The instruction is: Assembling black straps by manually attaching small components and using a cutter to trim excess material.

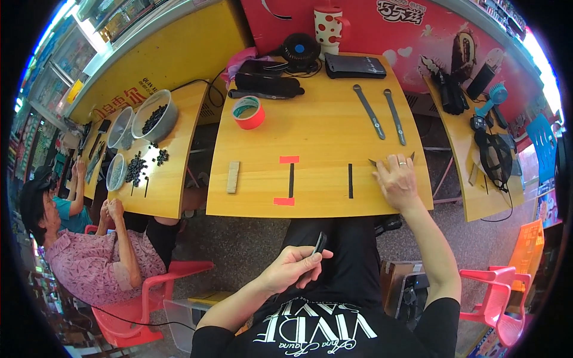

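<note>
My left hand (293, 266) is raised over my lap, its fingers closed on a small dark oblong object (320, 243) whose kind I cannot tell. My right hand (396, 180) rests at the right front of the wooden table (262, 203), fingers bent down over something mostly hidden; dark pointed tips (372, 162) stick out on either side. Left of it lies a bare black strip (350, 181). Another black strip (291, 180) has red tape (289, 159) across both ends. A flat tan block (233, 177) sits further left.
A red tape roll (253, 118), two grey straps (370, 113), a black pouch (355, 67), a fan (300, 51) and a dotted cup (327, 33) are further back. At left, a seated person (98, 256) works beside bowls (156, 119) of small black parts. A side table (471, 161) stands right.
</note>
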Tool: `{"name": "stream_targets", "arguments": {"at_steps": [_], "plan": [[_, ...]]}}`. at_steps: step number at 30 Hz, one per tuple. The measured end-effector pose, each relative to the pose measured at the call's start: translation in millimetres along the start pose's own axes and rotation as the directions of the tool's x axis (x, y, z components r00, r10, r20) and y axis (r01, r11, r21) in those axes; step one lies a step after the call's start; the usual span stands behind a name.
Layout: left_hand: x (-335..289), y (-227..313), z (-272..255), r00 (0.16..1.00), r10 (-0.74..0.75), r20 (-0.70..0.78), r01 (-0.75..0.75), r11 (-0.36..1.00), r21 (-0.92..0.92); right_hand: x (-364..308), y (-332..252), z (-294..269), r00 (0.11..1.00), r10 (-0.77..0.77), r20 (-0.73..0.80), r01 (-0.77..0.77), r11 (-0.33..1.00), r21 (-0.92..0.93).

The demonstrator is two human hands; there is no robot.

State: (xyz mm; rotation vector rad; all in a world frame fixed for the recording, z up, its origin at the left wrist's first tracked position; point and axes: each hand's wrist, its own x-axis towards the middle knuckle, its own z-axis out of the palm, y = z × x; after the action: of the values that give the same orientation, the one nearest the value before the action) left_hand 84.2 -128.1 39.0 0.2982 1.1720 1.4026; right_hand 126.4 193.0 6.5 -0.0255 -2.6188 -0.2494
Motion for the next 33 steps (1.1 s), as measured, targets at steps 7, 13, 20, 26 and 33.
{"name": "stream_targets", "arguments": {"at_steps": [7, 13, 20, 26, 33], "plan": [[3.9, -5.0, 0.8, 1.000, 0.019, 0.005, -0.020, 0.964, 0.264, -7.5, -87.3, -77.1, 0.982, 0.066, 0.175, -0.186, 0.253, 0.949], [0.9, 8.6, -11.4, 0.964, -0.113, 0.241, -0.024, 0.865, 0.501, -12.6, -92.0, -78.4, 0.969, -0.239, 0.066, -0.043, 0.099, 0.994], [7.1, 9.3, -26.2, 0.847, -0.213, 0.487, -0.125, 0.811, 0.571, -11.4, -95.2, -87.7, 0.898, -0.419, 0.134, -0.158, -0.022, 0.987], [14.5, 11.1, -27.2, 0.754, -0.342, 0.561, -0.066, 0.810, 0.583, -13.1, -100.4, -87.6, 0.855, -0.487, 0.177, -0.232, -0.054, 0.971], [19.3, 9.4, -29.5, 0.729, -0.359, 0.583, -0.058, 0.816, 0.575, -12.1, -99.8, -85.3, 0.839, -0.515, 0.175, -0.243, -0.067, 0.968]]}}
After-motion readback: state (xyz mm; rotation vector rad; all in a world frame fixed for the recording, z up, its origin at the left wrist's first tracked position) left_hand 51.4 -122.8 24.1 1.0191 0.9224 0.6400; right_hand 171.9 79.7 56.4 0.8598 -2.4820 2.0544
